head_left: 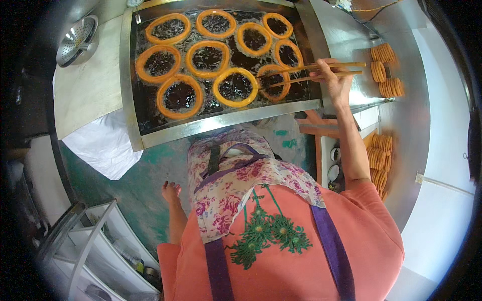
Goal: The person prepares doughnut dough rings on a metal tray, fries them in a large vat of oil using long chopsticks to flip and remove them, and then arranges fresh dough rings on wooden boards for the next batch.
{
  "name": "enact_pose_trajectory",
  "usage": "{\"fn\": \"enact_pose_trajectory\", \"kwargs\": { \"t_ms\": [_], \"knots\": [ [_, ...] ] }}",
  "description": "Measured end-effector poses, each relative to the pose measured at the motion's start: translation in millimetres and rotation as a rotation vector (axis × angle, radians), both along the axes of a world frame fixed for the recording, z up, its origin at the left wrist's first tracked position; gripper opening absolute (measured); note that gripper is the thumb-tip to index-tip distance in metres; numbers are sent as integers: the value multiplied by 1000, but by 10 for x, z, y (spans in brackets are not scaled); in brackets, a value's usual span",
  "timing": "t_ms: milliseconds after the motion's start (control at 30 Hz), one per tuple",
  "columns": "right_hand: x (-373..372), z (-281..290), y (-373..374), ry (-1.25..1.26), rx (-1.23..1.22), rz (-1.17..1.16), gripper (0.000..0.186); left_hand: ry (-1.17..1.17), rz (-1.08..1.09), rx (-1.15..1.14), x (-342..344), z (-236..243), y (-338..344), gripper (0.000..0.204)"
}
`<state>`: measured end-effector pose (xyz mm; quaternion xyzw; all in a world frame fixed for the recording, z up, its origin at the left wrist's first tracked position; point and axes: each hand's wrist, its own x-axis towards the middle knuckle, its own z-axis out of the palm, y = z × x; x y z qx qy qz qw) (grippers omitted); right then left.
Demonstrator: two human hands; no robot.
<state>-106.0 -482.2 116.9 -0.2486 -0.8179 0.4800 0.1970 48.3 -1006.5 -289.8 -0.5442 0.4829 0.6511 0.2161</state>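
My right hand (332, 83) is closed around a pair of long wooden cooking chopsticks (349, 73), above the right side of a square metal fryer (226, 120) of dark oil. Their tips reach the right edge of a bright yellow dough ring (235, 104) and cross over a browner ring (275, 99). Whether the tips press on either ring I cannot tell. Several other golden rings float around them, among them a large one (160, 100) at the near left. My left hand (171, 190) hangs low beside my apron (221, 215), fingers loosely apart, holding nothing.
Stacks of fried rings (384, 52) stand on the metal counter at the right, with more rings (379, 155) lower down. A perforated metal skimmer (78, 42) lies on the left counter. White sheeting (105, 145) hangs below it. A white shelf rack (105, 246) stands at the lower left.
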Motion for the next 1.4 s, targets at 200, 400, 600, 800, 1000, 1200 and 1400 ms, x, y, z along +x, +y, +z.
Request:
{"fn": "enact_pose_trajectory", "kwargs": {
  "t_ms": [200, 400, 600, 800, 1000, 1200, 1400],
  "knots": [
    [45, 2, 43, 7, 9, -56, 16, 59, -185, -97, -300, 300, 246, 48],
    [100, -112, 190, -33, 31, -43, 16, 39, -225, -45, -217, 82, 100, 44],
    [329, 309, 210, 48, -34, -104, 18, 43, -335, -198, -349, 224, 73, 41],
    [694, 644, 382, 179, -47, -145, 23, 117, -724, -22, -358, -759, -797, 38],
    [1011, 618, 101, -239, -35, -24, 23, 200, -959, -138, -753, -903, -1148, 34],
    [1280, 652, 95, -190, 65, -128, 20, -20, -940, 63, -957, -363, -357, 30],
    [1557, 553, 223, 55, 51, -339, 25, -124, -362, 315, -651, -359, -74, 27]
  ]
}}
